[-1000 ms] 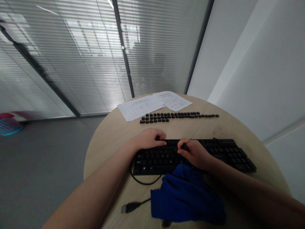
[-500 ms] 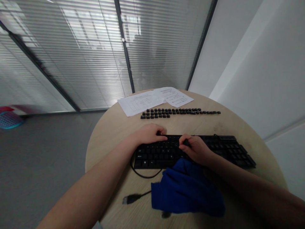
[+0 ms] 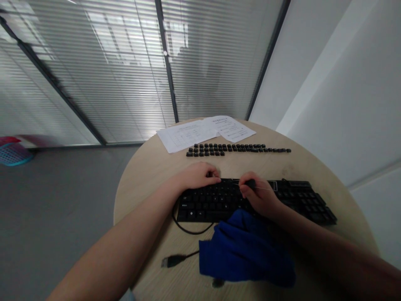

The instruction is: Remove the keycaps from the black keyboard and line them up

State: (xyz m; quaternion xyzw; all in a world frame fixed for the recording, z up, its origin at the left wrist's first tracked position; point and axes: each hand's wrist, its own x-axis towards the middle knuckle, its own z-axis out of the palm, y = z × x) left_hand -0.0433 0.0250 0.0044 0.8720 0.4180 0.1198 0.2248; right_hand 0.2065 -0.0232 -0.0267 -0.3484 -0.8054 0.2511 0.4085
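Observation:
A black keyboard lies flat across the table, its upper rows partly hidden by my hands. My left hand grips its back left edge, with the thumb on top and the fingers curled behind. Closed around a small dark handle with thin wires is my right hand; it looks like a wire keycap puller, held just above the keyboard's upper middle. Beyond the keyboard, loose black keycaps are laid out in rows.
A blue cloth lies bunched in front of the keyboard, beside a USB plug and its cable. White printed papers lie at the back of the round wooden table. A basket stands on the floor at left.
My right hand has shifted slightly right and tilted, and the puller's dark handle and thin wires now show. The left hand stays in place on the keyboard.

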